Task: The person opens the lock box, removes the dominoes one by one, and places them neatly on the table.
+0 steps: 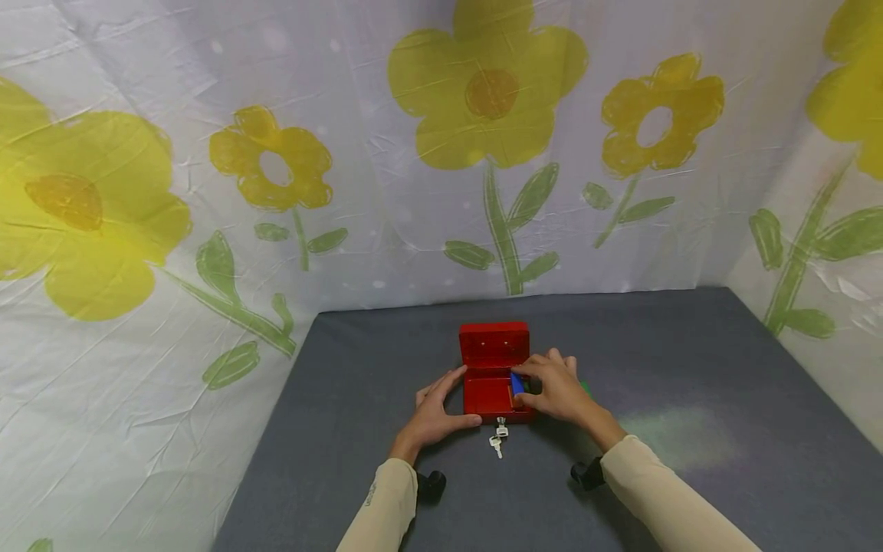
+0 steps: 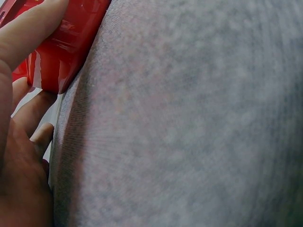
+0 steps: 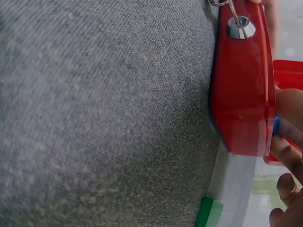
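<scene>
A red cash box [image 1: 486, 392] stands with its lid [image 1: 494, 349] raised, keys [image 1: 497, 445] hanging from its front lock [image 3: 241, 29]. My left hand [image 1: 434, 414] holds the box's left side, thumb at the front corner and fingers toward the back. Over the right part of the box, my right hand [image 1: 560, 389] pinches a blue block [image 1: 517, 386] between thumb and fingers. In the right wrist view only a sliver of that block shows behind the box rim. A small orange piece [image 1: 511, 395] is partly visible beside it inside the box.
A green block [image 3: 209, 213] lies on the dark grey table [image 1: 359, 368] to the right of the box, mostly hidden behind my right hand in the head view. A flower-patterned cloth [image 1: 386, 230] hangs behind the table and along its sides.
</scene>
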A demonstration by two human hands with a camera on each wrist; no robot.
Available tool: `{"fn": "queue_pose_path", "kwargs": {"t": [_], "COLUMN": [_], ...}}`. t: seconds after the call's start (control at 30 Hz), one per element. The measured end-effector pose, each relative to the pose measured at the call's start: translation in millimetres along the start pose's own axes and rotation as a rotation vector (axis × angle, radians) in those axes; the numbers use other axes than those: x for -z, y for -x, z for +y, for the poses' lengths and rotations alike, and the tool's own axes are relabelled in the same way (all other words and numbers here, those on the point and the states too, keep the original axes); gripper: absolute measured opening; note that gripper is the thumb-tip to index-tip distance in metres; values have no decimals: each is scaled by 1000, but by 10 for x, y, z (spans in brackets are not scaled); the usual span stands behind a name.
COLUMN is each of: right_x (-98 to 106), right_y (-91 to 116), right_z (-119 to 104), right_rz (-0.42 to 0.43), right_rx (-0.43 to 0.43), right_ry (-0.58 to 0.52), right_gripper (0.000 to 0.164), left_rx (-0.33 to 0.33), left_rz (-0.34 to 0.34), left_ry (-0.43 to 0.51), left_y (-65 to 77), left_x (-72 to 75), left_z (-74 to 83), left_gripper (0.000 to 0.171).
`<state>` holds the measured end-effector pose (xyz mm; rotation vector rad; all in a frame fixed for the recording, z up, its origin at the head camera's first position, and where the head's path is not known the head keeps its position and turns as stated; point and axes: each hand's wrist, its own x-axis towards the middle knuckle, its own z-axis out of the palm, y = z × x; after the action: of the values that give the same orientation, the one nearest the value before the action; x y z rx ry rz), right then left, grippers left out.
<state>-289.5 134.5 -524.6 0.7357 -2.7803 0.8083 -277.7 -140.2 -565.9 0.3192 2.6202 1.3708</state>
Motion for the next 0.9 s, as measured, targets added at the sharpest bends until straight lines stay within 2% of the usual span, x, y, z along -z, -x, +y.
{"fn": "queue_pose_path", "kwargs": {"t": [0.9], "right_x": [72], "right_y": [51], "right_z": [19], "right_rz": [34], "right_rx": [0], "right_ry": [-38], "right_gripper": [48], "left_rx": [32], "left_rz": [1], "left_ry": [-17], "left_y": [-3], "left_x": [-6], "left_z": [-1], "left_gripper": [95]}}
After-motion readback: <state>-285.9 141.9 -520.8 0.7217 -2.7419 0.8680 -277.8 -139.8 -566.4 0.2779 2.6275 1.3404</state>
